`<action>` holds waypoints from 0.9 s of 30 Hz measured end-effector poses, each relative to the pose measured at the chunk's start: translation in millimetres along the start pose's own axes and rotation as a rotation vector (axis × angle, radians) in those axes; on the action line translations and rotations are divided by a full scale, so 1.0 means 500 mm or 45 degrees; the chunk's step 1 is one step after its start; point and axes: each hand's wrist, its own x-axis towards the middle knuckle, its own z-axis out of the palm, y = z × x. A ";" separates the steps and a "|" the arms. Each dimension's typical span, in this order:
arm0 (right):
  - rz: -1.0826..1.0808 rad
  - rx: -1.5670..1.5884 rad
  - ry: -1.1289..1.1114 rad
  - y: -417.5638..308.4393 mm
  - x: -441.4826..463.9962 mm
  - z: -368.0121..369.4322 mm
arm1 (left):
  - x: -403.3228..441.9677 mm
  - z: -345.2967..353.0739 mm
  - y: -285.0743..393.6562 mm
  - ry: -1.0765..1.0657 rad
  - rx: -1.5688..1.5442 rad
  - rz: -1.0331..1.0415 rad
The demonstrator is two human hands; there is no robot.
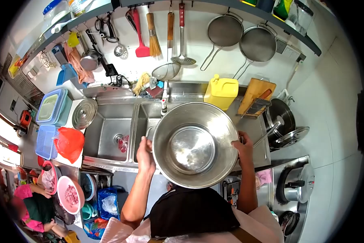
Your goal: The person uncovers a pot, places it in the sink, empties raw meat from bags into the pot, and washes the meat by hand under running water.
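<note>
A large, deep stainless steel pot (pixel 192 113) is held in front of me, over the sink's front edge, with its mouth facing up. I see bare metal inside it. My left hand (pixel 146 156) grips its left side, the fingers partly hidden behind the wall. On the opposite side my right hand (pixel 244 149) is closed on the pot, thumb near the rim. Behind the pot, the tap (pixel 164 106) rises over the right sink basin (pixel 147 111), which the pot partly covers.
The left sink basin (pixel 109 133) holds something red by its drain. A yellow jug (pixel 221 92) and a cutting board (pixel 256 95) stand behind right. Strainers (pixel 225 30) and utensils hang above. A pressure cooker (pixel 299 183) stands right. A person in pink sleeves (pixel 26 192) sits lower left.
</note>
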 end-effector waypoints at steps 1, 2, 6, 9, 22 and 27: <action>-0.006 -0.048 0.048 0.005 0.020 -0.025 | 0.013 0.023 -0.019 0.010 0.085 -0.044; -0.009 -0.095 0.093 0.011 0.040 -0.050 | 0.044 0.021 -0.054 -0.055 0.101 -0.047; -0.028 -0.075 0.219 0.041 0.121 -0.138 | 0.146 0.095 -0.161 -0.167 0.260 -0.195; 0.033 -0.020 0.286 0.065 0.164 -0.185 | 0.199 0.168 -0.202 -0.197 0.402 -0.246; 0.171 -0.218 0.295 0.153 0.193 -0.303 | 0.297 0.224 -0.248 -0.451 0.841 -0.050; -0.288 -0.699 0.529 0.186 0.257 -0.393 | 0.277 -0.029 -0.314 -0.256 0.933 -0.244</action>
